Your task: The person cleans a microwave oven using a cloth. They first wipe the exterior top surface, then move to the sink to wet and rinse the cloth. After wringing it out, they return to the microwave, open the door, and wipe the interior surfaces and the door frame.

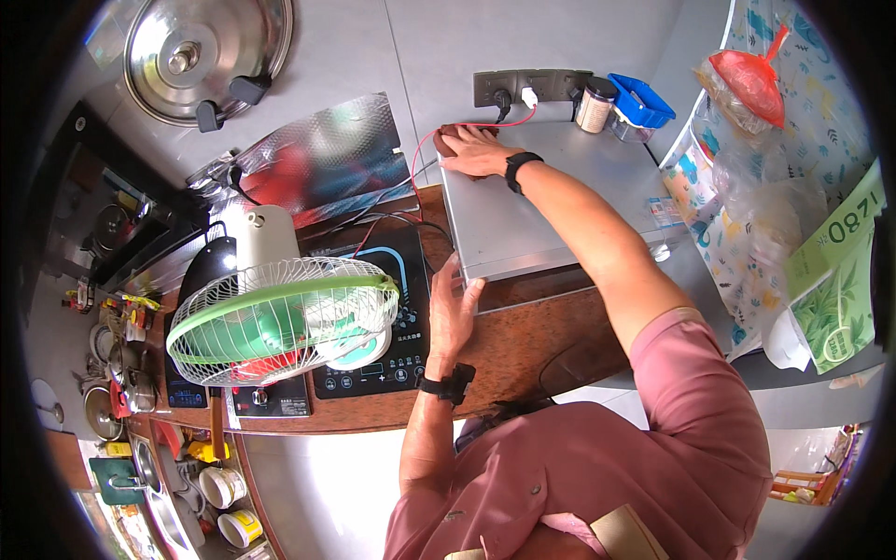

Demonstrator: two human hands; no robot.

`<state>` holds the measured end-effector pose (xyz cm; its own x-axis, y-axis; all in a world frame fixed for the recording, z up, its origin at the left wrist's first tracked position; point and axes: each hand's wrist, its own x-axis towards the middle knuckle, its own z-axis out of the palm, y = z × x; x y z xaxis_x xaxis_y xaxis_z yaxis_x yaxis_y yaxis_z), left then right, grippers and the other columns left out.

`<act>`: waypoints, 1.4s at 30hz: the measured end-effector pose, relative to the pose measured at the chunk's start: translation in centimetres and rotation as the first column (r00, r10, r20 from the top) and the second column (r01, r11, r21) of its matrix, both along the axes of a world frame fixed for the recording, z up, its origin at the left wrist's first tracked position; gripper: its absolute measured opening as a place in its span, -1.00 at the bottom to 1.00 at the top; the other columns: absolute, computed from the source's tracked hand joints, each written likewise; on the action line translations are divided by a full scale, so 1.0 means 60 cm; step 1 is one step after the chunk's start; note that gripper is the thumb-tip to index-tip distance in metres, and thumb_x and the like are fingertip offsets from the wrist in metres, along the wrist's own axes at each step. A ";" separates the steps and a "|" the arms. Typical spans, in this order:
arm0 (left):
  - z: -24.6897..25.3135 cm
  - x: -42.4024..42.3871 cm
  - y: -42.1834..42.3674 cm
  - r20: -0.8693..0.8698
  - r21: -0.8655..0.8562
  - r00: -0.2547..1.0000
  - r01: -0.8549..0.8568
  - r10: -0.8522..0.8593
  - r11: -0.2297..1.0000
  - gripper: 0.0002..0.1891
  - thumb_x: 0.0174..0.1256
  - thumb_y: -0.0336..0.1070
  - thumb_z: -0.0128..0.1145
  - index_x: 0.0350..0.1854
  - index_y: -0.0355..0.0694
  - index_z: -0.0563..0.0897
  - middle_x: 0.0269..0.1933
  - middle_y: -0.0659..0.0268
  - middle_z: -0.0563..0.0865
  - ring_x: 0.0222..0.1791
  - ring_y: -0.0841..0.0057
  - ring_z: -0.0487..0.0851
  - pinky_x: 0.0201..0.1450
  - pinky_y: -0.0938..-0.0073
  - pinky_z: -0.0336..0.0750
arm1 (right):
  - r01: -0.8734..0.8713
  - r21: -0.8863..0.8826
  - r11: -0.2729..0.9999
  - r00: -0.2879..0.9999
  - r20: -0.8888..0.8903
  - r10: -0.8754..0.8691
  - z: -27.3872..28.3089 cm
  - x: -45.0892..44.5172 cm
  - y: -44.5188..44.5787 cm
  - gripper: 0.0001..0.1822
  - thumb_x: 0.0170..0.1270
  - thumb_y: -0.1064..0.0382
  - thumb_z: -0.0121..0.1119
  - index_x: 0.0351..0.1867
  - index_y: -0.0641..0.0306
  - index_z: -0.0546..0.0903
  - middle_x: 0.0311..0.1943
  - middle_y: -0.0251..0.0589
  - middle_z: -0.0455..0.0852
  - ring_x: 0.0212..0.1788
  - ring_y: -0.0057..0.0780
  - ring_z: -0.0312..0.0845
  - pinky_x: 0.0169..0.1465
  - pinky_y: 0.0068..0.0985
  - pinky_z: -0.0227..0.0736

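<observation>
My right hand (pixel 477 152) lies flat on a brown cloth (pixel 455 136), pressing it to the top of a silver metal appliance (pixel 532 217) at its back left corner. At the front left corner of the same appliance is my left hand (pixel 451 308). Its thumb touches the front edge and its fingers reach along the left side. Part of the cloth is hidden under my right palm. A red cable (pixel 418 164) runs past the cloth from a white plug (pixel 529 96) in the wall socket strip (pixel 483 89).
Left of my left hand, an electric fan (pixel 280 322) stands over a black induction cooktop (pixel 371 378). A labelled jar (pixel 596 105) and a blue plastic basket (pixel 642 99) stand at the appliance's back right. Plastic bags (pixel 752 91) hang at right. A steel lid (pixel 210 56) is on the wall.
</observation>
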<state>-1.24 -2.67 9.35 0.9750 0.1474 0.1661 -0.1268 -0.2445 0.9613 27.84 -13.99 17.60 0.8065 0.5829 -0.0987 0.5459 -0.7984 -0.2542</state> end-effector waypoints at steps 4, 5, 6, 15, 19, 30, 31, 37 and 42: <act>0.009 -0.001 -0.004 0.006 -0.004 1.000 0.006 -0.006 1.000 -0.36 0.49 -0.16 0.31 0.50 -0.31 0.41 0.34 -0.01 0.59 0.23 0.16 0.67 0.28 0.18 0.57 | 0.032 0.022 0.999 0.998 0.049 -0.033 -0.004 -0.007 0.018 -0.22 0.48 -0.33 -0.10 0.60 -0.01 0.24 0.66 0.14 0.03 0.68 0.29 -0.24 0.63 0.18 -0.17; 0.010 0.000 -0.004 0.014 -0.002 1.000 0.008 -0.008 1.000 -0.37 0.50 -0.17 0.31 0.50 -0.30 0.41 0.34 -0.01 0.59 0.23 0.16 0.67 0.28 0.18 0.57 | -0.036 -0.012 0.999 0.998 0.054 0.036 -0.002 -0.011 0.014 -0.25 0.47 -0.32 -0.08 0.56 0.00 0.29 0.62 0.14 0.09 0.65 0.29 -0.17 0.59 0.19 -0.10; 0.006 0.001 -0.005 0.013 -0.020 1.000 0.010 -0.010 1.000 -0.38 0.49 -0.19 0.32 0.49 -0.29 0.42 0.33 0.01 0.60 0.22 0.19 0.67 0.28 0.20 0.57 | -0.105 -0.048 0.993 0.993 0.050 0.107 0.009 -0.025 0.011 -0.28 0.47 -0.30 -0.07 0.51 0.01 0.35 0.58 0.14 0.16 0.62 0.29 -0.09 0.55 0.21 -0.03; -0.052 0.012 0.005 0.223 -0.157 0.973 -0.026 0.061 0.987 -0.45 0.42 -0.26 0.38 0.30 -0.39 0.41 0.09 0.08 0.69 0.09 0.37 0.68 0.14 0.31 0.62 | -0.619 0.209 0.758 0.780 0.280 0.560 0.009 -0.349 -0.074 -0.65 0.42 0.00 0.19 0.01 0.21 0.64 0.17 -0.03 0.51 0.37 0.01 0.31 0.38 0.01 0.28; -0.050 0.014 0.001 0.244 -0.215 0.965 -0.045 0.098 0.976 -0.18 0.30 -0.43 0.43 0.50 -0.38 0.18 0.17 0.01 0.62 0.08 0.32 0.67 0.11 0.34 0.63 | -0.650 0.148 0.745 0.730 0.392 0.559 0.024 -0.360 -0.081 -0.75 0.42 0.08 0.20 -0.04 0.15 0.66 0.00 -0.15 0.54 0.26 -0.12 0.39 0.33 -0.13 0.35; -0.020 -0.002 -0.016 0.065 -0.011 0.941 -0.331 0.331 0.943 0.21 0.03 -0.16 0.67 0.63 -0.38 0.08 0.53 -0.10 0.29 0.50 0.06 0.33 0.55 0.12 0.24 | -0.519 -0.439 0.734 0.712 0.253 0.655 -0.005 -0.076 0.064 -0.69 0.26 0.01 0.14 -0.33 0.04 0.86 -0.25 -0.22 0.86 0.01 -0.27 0.74 0.31 -0.20 0.32; -0.017 -0.002 -0.019 0.090 0.021 0.941 -0.329 0.326 0.944 0.21 0.03 -0.14 0.67 0.62 -0.40 0.08 0.54 -0.13 0.27 0.52 0.04 0.30 0.58 0.12 0.22 | -0.499 -0.347 0.794 0.719 0.345 0.603 -0.020 -0.051 0.054 -0.67 0.30 0.00 0.12 -0.36 0.04 0.86 -0.29 -0.23 0.86 -0.05 -0.25 0.76 0.35 -0.17 0.30; -0.011 -0.011 0.000 0.103 0.063 0.917 -0.393 0.386 0.917 0.29 -0.05 0.04 0.68 0.62 -0.39 0.07 0.56 -0.24 0.21 0.57 -0.09 0.22 0.60 0.04 0.19 | -0.668 -0.420 0.614 0.696 -0.061 0.715 0.001 -0.171 0.076 -0.74 0.38 0.13 0.07 -0.34 0.05 0.78 -0.42 -0.26 0.76 -0.17 -0.21 0.66 0.12 -0.22 0.39; -0.011 -0.005 -0.006 0.151 0.026 0.919 -0.373 0.365 0.928 0.26 -0.03 -0.01 0.69 0.60 -0.46 0.10 0.56 -0.19 0.25 0.56 0.00 0.28 0.60 0.10 0.22 | -0.640 0.239 0.731 0.767 0.148 0.624 0.028 -0.263 -0.028 -0.70 0.44 0.19 0.14 0.10 0.18 0.71 -0.09 -0.14 0.61 0.08 -0.10 0.52 0.17 -0.20 0.45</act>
